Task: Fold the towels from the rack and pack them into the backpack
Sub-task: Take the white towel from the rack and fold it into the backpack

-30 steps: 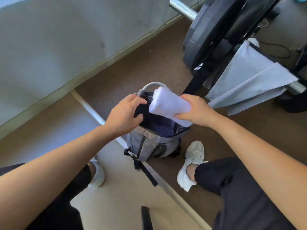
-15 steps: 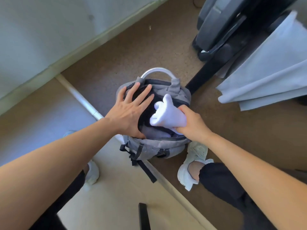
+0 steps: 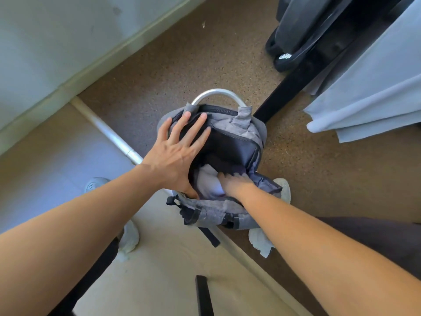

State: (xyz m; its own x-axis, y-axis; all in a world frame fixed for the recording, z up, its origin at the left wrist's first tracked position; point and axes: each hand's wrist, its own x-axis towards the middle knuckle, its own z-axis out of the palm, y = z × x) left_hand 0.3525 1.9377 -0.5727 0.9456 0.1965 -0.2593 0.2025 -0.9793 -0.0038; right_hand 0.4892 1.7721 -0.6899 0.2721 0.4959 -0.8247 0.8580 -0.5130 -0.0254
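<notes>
Towel (image 3: 208, 184) now sunk into backpack (image 3: 245, 131), half-hidden.

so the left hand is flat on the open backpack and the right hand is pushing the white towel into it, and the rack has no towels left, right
Not quite. In the head view a pale towel still hangs on the rack. The rest holds: left hand flat on the backpack, right hand pushing the white towel inside.

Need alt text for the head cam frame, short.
Right hand pushes a folded white towel into an open grey fabric backpack on the floor; left hand lies flat, fingers spread, on its opening. Pale blue towels hang at right.
</notes>
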